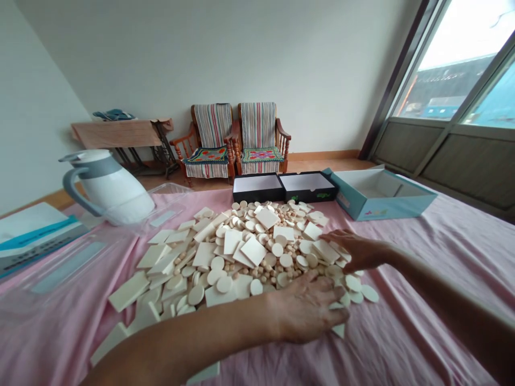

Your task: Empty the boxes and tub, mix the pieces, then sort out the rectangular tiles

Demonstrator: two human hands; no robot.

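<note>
Cream tiles and discs [253,251] touch the palm-down left hand [306,313] and right hand [356,249]; left fingers apart; right fingers together.

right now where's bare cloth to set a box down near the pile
Bare pink cloth runs right of the pile of tiles and discs, below the blue box and past the right hand. Another patch lies lower left, between the clear tray and the left forearm. The middle is crowded: the pile fills it up to the black boxes.
</note>
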